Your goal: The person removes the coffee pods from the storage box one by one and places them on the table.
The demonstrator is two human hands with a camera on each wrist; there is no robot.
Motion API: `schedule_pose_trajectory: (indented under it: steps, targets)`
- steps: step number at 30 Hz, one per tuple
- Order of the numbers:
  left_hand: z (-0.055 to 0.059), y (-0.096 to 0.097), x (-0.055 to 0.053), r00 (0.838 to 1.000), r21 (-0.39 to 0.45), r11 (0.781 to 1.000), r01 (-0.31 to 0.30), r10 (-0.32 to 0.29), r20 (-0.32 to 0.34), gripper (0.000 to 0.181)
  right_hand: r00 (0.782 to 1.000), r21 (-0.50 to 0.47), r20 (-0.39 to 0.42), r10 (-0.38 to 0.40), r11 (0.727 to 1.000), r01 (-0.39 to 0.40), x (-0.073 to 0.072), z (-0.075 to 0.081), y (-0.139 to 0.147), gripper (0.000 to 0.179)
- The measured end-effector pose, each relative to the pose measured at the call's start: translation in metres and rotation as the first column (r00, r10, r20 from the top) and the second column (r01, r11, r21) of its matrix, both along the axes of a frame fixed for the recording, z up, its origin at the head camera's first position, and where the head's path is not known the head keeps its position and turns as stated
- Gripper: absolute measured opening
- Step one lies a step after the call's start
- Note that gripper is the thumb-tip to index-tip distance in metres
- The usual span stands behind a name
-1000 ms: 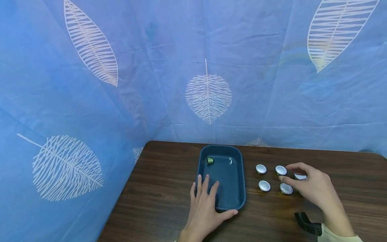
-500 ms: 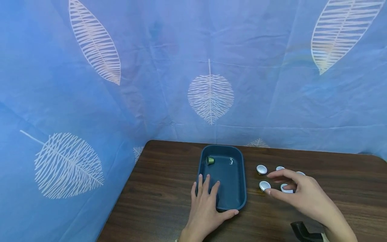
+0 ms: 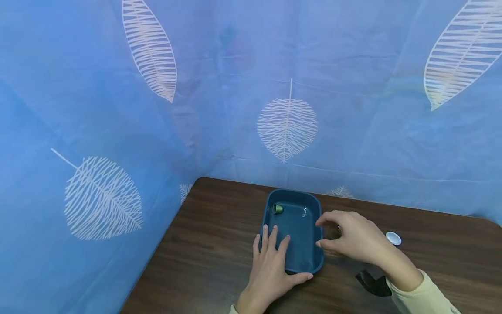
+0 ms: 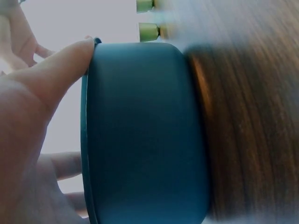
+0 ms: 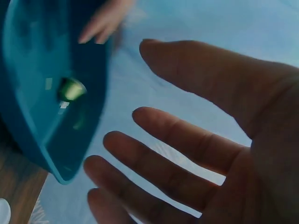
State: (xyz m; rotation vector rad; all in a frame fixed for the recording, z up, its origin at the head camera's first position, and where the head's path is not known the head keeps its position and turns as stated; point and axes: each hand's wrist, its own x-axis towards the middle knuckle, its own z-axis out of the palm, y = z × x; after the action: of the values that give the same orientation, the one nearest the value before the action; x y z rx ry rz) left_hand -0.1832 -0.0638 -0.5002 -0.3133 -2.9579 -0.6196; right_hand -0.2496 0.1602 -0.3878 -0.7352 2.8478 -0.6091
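A dark blue rectangular tray stands on the table with one green coffee capsule lying on its side at the far left inside. My left hand rests spread over the near left of the tray, its thumb along the rim in the left wrist view. Over the tray's right rim is my right hand, thumb and fingers apart with nothing between them, as the right wrist view shows. It hides most of the capsules standing beside the tray. One silver lid shows to its right; two green capsules appear past the tray.
The brown wooden table carries everything. A blue cloth with white leaf prints hangs behind and to the left. A black strap sits at the right wrist, by a light sleeve.
My right hand has moved left from above the standing capsules to the tray's right rim, fingers staying apart. The left hand keeps its place on the tray. The head view has shifted slightly.
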Motion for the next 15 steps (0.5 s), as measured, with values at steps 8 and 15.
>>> schedule_pose_trajectory:
  steps: [8,15]
  targets:
    - [0.002,-0.004,-0.003,1.0,0.016,1.0,0.001,-0.001,0.016,0.093,0.991,0.261,-0.05,0.126,0.959,-0.109,-0.036,-0.005,-0.048,0.036]
    - [-0.002,-0.004,-0.005,0.998,0.029,0.999,0.024,-0.026,0.063,0.094,0.983,0.292,-0.112,0.146,0.951,-0.107,-0.053,-0.028,-0.079,0.044]
